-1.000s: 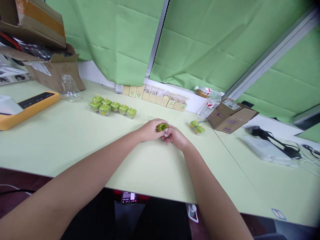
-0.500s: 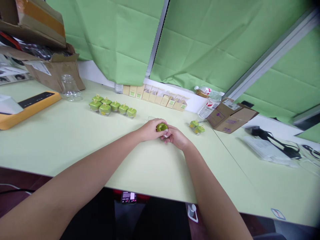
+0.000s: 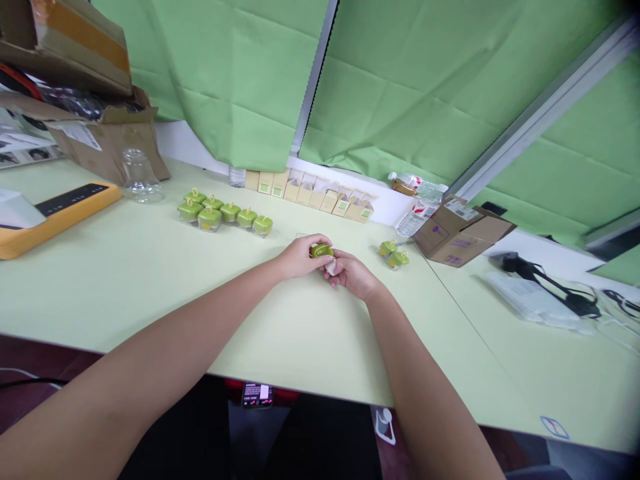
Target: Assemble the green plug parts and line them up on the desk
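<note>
Above the middle of the table, my left hand (image 3: 303,257) grips a small green lid (image 3: 321,251) between thumb and fingers. It resembles the lids on the small jars nearby. My right hand (image 3: 356,276) meets it from the right, its fingers curled around a small white piece (image 3: 331,267) pressed close to the lid. What the white piece is, I cannot make out. Just behind my left hand a faint clear object shows, mostly hidden. Several clear jars with green lids (image 3: 210,217) stand to the left, and two more such jars (image 3: 398,259) sit to the right.
A row of small cardboard boxes (image 3: 303,189) lines the wall. Plastic bottles (image 3: 419,213) and an open carton (image 3: 458,233) stand at the back right. At left are an orange-framed device (image 3: 75,208), a clear glass vessel (image 3: 140,179) and stacked cartons (image 3: 107,143).
The green lid has turned in my fingers, so its hollow shows less. More of the white piece is visible below it. Both hands stay nearly in place.
</note>
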{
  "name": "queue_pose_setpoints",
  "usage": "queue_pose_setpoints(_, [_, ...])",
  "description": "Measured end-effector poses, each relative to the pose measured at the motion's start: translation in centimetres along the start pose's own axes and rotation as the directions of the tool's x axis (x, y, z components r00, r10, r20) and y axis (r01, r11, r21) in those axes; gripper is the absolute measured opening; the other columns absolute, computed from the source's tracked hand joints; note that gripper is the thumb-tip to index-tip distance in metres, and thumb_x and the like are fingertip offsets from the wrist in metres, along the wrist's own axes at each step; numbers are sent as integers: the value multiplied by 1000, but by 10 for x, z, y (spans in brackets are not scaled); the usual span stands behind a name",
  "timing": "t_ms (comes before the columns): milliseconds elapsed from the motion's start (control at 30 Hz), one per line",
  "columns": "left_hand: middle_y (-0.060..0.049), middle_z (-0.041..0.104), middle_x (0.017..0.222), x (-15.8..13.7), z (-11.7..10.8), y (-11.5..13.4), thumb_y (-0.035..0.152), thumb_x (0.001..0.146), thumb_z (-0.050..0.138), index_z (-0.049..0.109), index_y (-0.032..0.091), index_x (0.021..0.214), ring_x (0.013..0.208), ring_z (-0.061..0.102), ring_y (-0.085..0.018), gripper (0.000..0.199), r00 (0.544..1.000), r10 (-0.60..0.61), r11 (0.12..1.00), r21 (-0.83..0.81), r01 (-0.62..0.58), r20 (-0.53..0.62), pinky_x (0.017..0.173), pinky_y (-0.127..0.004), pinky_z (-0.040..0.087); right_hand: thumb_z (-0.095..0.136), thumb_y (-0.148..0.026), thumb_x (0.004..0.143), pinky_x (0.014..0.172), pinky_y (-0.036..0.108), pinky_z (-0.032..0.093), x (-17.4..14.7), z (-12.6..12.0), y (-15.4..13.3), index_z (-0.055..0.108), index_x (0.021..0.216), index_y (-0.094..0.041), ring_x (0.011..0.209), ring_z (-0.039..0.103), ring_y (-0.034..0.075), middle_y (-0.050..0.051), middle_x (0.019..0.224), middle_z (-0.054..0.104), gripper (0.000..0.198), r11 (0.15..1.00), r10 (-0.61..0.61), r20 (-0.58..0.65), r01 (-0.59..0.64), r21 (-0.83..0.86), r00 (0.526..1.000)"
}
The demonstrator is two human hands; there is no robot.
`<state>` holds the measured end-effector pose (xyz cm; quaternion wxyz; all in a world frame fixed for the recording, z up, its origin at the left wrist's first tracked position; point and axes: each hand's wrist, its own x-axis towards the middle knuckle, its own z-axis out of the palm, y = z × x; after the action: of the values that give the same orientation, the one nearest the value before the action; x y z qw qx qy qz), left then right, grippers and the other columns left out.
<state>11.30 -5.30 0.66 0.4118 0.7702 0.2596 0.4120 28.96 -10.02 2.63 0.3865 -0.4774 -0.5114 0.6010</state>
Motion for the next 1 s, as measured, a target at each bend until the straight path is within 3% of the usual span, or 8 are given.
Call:
queue_pose_setpoints(233, [-3, 70, 102, 4, 0, -5, 14, 80, 54, 66, 18, 104, 87, 64, -14, 27, 996, -11, 999, 35, 14, -83, 81, -26, 50, 53, -13, 54, 43, 21, 40, -1, 1, -2, 66, 93, -17, 65, 55, 14, 4, 83, 62, 42, 1000, 10, 3, -10, -9, 1000])
queue_pose_setpoints(867, [-2, 71, 101, 2, 0, -1, 12, 80, 53, 68, 18, 101, 88, 64, -15, 27, 996, -46, 995, 86, 52, -80, 81, -26, 50, 53, -12, 55, 45, 22, 42, -2, 2, -3, 66, 89, -16, 68, 56, 14, 5, 83, 61, 36, 999, 24, 18, -23, -41, 1000])
queue_pose_setpoints(1000, [-2, 71, 101, 1, 0, 1, 12, 79, 52, 68, 18, 101, 87, 64, -15, 27, 997, -48, 995, 89, 54, -68, 79, -25, 50, 54, -12, 55, 45, 22, 42, 0, 1, -2, 64, 97, -16, 67, 57, 15, 5, 85, 63, 43, 999, 31, -9, -32, -26, 999])
